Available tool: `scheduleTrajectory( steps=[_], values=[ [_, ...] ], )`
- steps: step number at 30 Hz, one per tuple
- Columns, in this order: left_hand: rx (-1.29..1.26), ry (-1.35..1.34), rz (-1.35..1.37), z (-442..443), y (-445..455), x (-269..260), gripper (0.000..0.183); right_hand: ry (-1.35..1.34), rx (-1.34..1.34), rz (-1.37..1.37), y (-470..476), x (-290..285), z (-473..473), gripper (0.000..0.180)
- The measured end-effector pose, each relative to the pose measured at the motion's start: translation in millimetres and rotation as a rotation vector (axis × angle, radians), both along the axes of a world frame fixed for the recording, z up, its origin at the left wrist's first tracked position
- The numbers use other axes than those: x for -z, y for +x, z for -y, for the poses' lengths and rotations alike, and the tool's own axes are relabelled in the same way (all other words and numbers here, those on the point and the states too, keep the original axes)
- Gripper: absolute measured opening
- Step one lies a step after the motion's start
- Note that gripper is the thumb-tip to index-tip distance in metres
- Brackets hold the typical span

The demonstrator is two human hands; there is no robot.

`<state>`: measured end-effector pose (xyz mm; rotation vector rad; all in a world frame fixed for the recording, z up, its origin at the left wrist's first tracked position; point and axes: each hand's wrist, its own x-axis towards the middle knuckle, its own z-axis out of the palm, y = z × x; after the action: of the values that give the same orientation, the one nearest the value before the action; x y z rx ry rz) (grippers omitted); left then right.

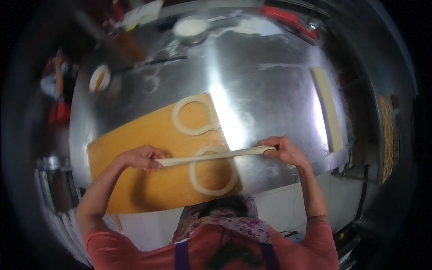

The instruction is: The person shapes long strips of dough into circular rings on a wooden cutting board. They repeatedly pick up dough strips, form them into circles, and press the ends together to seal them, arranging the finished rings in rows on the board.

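A long strip of pale dough (pixel 216 156) is stretched between my two hands, above a wooden board (pixel 128 148). My left hand (pixel 144 158) pinches one end over the board. At the other end, my right hand (pixel 283 150) grips the dough over the steel table (pixel 270 101). One dough ring (pixel 176 116) lies at the board's far right corner. A second dough ring (pixel 193 179) lies nearer to me, its upper part crossed by the stretched strip. The strip looks thinner in its middle than at my right hand.
Long pale dough pieces (pixel 326 108) lie along the table's right edge. A white bowl (pixel 100 78) with orange-brown contents stands at left. Towards the back are a round container (pixel 191 28) of white contents and a red object (pixel 287 20). A tray of ring shapes (pixel 387 138) is at far right.
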<state>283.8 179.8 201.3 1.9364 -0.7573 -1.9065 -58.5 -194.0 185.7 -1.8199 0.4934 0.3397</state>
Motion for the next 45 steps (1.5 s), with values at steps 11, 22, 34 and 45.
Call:
scheduleTrajectory(
  steps=[11,22,34,45],
  values=[
    [-0.253,-0.415,1.313,-273.8,46.7,63.5,0.038,-0.457,-0.096,0.445,209.0,67.1,-226.3,0.041],
    [-0.481,-0.411,1.303,-290.3,28.6,128.8,0.058,-0.584,-0.101,0.417,218.6,123.7,-230.4,0.034],
    [-0.115,-0.895,1.105,-18.8,-9.4,175.6,0.030,-0.703,-0.143,0.363,227.8,126.1,-223.0,0.025],
    [-0.627,-0.550,1.272,-300.9,44.6,174.3,0.026,-0.736,-0.112,0.388,228.9,118.8,-227.5,0.027]
  ],
)
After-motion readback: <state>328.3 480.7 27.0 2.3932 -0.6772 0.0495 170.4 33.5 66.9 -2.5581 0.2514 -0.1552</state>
